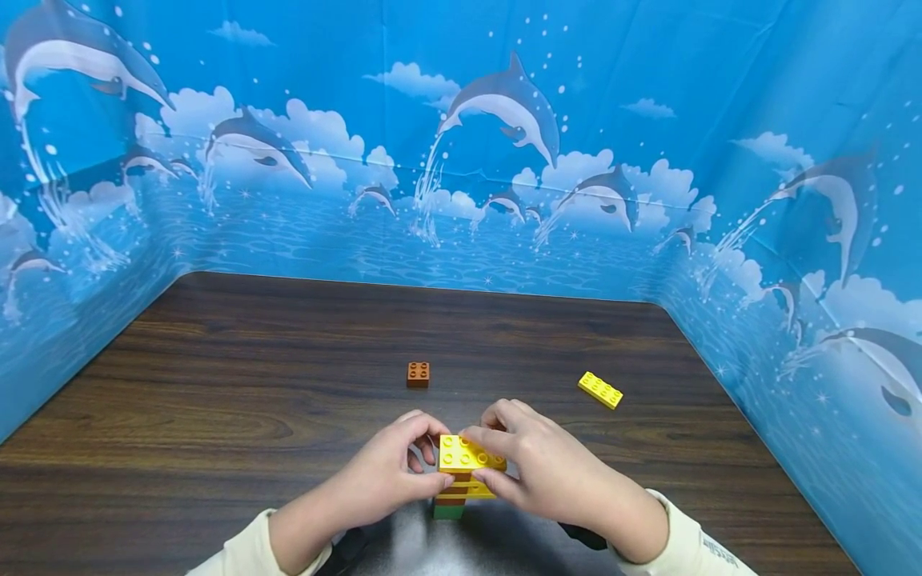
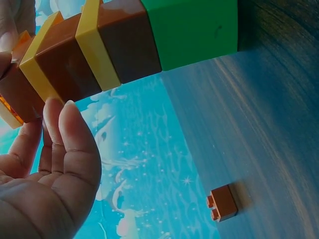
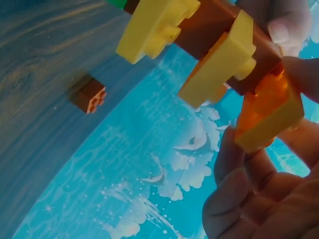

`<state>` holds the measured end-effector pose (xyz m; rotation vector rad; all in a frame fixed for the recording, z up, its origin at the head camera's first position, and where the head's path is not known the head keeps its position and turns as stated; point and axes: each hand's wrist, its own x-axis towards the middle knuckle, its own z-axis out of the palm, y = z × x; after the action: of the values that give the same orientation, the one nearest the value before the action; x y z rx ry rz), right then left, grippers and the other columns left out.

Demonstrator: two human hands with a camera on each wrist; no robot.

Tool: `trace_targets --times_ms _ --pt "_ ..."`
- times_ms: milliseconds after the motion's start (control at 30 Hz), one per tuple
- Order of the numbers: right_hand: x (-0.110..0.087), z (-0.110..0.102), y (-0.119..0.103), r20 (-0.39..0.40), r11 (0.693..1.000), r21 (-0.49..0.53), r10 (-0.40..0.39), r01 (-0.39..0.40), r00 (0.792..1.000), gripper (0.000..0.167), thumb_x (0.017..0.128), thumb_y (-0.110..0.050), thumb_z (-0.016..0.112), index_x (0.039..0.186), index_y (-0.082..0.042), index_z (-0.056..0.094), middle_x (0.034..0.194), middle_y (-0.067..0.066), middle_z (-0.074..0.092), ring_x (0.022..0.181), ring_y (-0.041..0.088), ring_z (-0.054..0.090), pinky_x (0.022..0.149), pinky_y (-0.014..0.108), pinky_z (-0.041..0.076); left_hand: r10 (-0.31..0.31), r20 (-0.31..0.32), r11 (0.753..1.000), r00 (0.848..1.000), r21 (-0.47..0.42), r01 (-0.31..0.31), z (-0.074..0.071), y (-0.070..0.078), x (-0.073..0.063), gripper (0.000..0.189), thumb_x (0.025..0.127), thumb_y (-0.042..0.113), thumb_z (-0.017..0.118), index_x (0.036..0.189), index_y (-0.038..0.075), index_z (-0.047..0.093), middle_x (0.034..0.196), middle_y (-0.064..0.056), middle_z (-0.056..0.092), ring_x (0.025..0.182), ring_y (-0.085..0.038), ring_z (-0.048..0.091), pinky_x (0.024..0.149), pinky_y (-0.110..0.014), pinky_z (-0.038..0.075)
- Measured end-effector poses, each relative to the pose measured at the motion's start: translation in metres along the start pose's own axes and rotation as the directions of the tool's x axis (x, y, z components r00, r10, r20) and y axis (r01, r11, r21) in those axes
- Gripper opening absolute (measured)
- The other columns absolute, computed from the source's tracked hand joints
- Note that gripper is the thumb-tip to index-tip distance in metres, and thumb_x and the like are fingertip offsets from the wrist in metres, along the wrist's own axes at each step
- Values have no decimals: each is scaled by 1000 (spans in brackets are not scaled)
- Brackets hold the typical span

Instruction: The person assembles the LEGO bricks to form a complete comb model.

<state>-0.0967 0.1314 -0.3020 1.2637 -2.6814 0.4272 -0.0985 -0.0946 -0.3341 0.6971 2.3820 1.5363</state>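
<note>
— Two hands engage the assembly. Specify the position of each.

— Left hand [image 1: 378, 474]: nine o'clock side, thumb in front, fingers behind, pinching the upper part of a multicoloured tower of plastic bricks [image 2: 122, 47]. Right hand [image 1: 555, 464]: three o'clock side, thumb and fingers pinching a flat yellow studded plastic plate [image 1: 455, 453] at the top of the tower.

— Where does the tower stand?

— Upright, toward six o'clock on the dark wood-grain table [image 1: 238, 384].

— List its layers from the base.

— One square green plastic block [image 2: 197, 32], then brown and yellow layers in alternation. The yellow layers overhang toward three o'clock.

— Which parts lie loose?

— Two, both well apart from the tower. A small brown four-stud plastic brick [image 1: 418, 375] lies at eleven o'clock of it; a yellow eight-stud plastic plate [image 1: 601, 390], set obliquely, lies at two o'clock.
</note>
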Motion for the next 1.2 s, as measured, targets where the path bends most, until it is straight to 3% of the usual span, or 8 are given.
trace_targets --times_ms 233,433,633,1200 --pt "-1 -1 1 34 998 25 50 -51 998 37 86 -29 73 120 -15 68 101 -6 54 87 7 46 71 20 45 10 7 1000 1000 -24 -10 -1 0 0 36 83 18 74 113 5 59 101 -3 52 88 -20 49 71 -26 47" --pt "0 -1 0 50 991 91 89 -93 995 37 85 -28 74 119 -16 68 102 -9 54 88 6 47 73 22 46 34 -29 998 999 -47 -35 -4 5 -4 30 87 20 71 111 5 60 102 -3 53 89 -18 50 72 -25 49" --pt "0 0 3 64 977 172 117 -126 991 37 85 -27 74 120 -16 67 104 -11 55 93 5 49 77 24 48 26 -15 998 1000 -63 -27 -6 4 -3 27 87 19 71 108 5 61 104 -3 54 90 -19 52 72 -26 49" --pt "-3 5 9 12 964 255 74 -74 997 33 87 -27 72 117 -12 69 102 -9 53 90 6 48 74 21 48 59 3 996 998 -64 -59 -6 1 0 24 86 18 71 102 4 61 105 -6 53 89 -17 52 72 -26 50"
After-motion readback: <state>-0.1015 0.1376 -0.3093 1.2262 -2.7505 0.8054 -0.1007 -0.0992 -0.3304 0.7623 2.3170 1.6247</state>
